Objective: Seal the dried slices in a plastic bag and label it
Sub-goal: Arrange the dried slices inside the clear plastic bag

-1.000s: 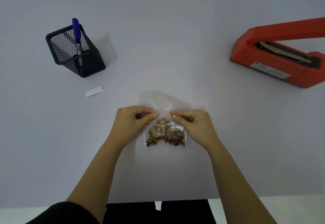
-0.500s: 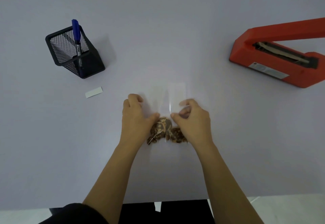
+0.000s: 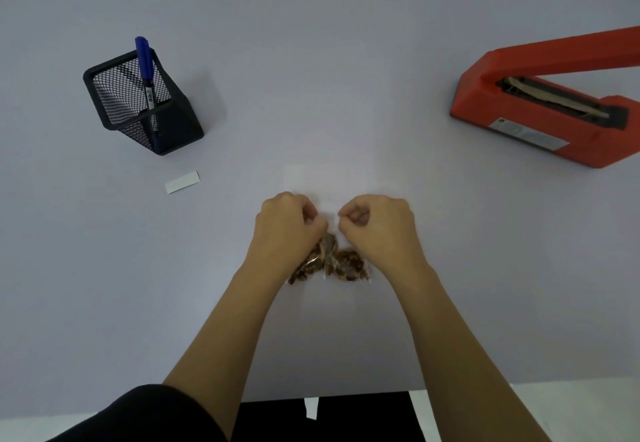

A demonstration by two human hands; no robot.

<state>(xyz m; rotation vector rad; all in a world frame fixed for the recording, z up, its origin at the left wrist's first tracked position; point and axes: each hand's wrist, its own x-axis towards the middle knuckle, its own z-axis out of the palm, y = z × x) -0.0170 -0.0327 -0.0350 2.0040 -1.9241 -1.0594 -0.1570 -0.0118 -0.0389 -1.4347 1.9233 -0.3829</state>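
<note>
Plastic bag (image 3: 329, 181), dried slices (image 3: 346, 265) | left hand (image 3: 285, 230), right hand (image 3: 379, 230) pinch its middle | sealer (image 3: 540, 129), pen holder (image 3: 145, 122) well apart

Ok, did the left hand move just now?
Yes. The left hand, pinching the plastic bag, shifted a little right and farther from the person, away from the white label.

Small packing/office desk, I'd say: plain pale table (image 3: 329, 95), mesh pen cup (image 3: 117, 102) w/ blue marker (image 3: 143, 60) far left, red heat sealer (image 3: 485, 102) far right, blank label (image 3: 182, 182) nr the cup.
</note>
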